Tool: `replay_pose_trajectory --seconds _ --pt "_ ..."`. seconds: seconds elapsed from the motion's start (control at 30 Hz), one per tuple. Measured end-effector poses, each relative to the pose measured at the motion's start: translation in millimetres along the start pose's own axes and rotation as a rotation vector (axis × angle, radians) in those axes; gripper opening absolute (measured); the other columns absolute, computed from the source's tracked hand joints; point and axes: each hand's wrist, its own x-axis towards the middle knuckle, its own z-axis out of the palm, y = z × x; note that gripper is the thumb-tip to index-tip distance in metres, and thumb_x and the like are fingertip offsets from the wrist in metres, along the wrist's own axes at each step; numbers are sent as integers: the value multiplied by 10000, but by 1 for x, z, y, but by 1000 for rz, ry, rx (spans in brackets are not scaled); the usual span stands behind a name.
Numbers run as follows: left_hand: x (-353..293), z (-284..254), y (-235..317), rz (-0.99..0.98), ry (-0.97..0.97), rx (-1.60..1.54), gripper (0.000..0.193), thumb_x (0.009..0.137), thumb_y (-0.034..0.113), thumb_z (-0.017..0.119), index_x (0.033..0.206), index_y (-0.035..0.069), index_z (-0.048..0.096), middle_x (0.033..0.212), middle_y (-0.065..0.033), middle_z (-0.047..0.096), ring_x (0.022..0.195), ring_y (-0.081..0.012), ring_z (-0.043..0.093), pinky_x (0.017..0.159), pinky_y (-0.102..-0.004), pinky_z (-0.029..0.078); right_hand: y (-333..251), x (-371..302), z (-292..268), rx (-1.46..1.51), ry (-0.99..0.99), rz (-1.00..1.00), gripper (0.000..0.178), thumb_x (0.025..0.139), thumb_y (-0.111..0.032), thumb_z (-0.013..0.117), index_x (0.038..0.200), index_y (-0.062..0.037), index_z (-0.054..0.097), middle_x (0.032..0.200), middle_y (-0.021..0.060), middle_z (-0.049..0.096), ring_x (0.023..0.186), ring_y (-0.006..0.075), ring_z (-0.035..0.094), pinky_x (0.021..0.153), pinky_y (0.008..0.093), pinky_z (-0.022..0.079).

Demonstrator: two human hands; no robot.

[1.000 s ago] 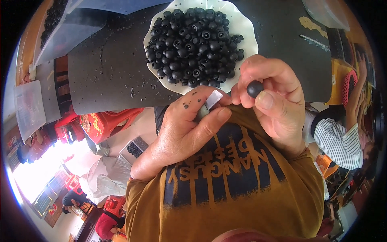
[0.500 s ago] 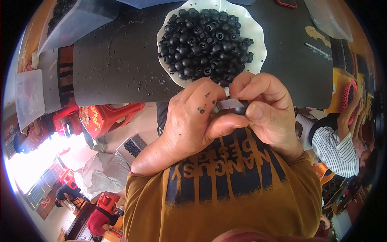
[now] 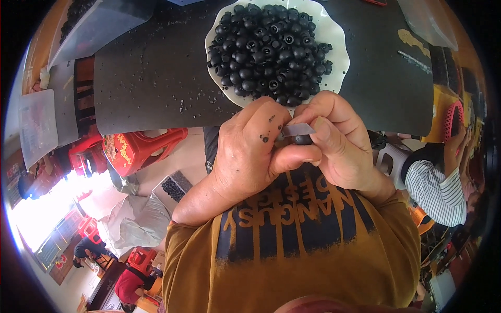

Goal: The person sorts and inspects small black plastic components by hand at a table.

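Observation:
My left hand (image 3: 250, 146) is closed round a short flat knife blade (image 3: 297, 130); any handle is hidden in the fist. The blade points to the right, towards my other hand. Close under the blade is a small round black rubber-like part (image 3: 301, 140), pinched by my right hand (image 3: 342, 138) between thumb and fingers. My left thumb lies just below this part. Black crumbs stick to the back of my left hand. Just beyond both hands, a white plate with a wavy rim (image 3: 339, 57) bears a heap of similar black parts (image 3: 266, 52).
Black scraps (image 3: 182, 104) lie scattered on the dark table (image 3: 151, 78). Clear plastic bins (image 3: 99, 31) stand at the far left. A thin stick (image 3: 415, 61) lies at the right. A red stool (image 3: 141, 148) stands below left. A person in a striped sleeve (image 3: 436, 193) is at the right.
The right thumb has shifted up beside the blade, and more of the black part shows under it. Both hands stay together near the plate, which appears slightly higher and further right.

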Motion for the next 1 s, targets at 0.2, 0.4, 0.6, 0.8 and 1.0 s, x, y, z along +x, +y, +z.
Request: replay_pose_trajectory --seconds 0.2,0.4,0.6,0.8,1.0 --pt "0 2 0 6 49 42 534 676 539 607 765 23 502 630 -78 477 514 -242 501 442 -314 421 -3 -1 8 167 48 76 178 921 -179 454 987 -15 477 844 19 550 802 61 591 712 184 477" --pt "4 3 -1 -40 45 72 533 678 548 602 743 31 493 627 -69 473 512 -235 495 434 -314 415 -1 3 5 82 35 41 181 927 -194 425 974 -24 464 955 65 535 848 89 512 766 212 418" --pt "0 12 -7 42 116 125 536 673 562 593 741 43 475 620 -62 454 507 -231 485 422 -313 406 2 3 5 115 12 -8 190 928 -173 431 1007 -2 463 889 33 537 800 60 574 747 200 473" --pt "-3 15 -16 98 185 161 530 684 569 573 726 53 459 625 -60 445 488 -228 473 404 -315 398 11 5 7 105 13 -44 179 929 -171 430 992 -6 460 882 28 539 770 48 569 721 185 468" --pt "-9 14 -20 113 178 287 501 701 563 560 699 75 448 607 -44 415 470 -205 454 379 -298 387 16 5 9 54 44 -57 189 927 -192 435 975 -11 462 831 16 548 749 39 568 703 178 467"
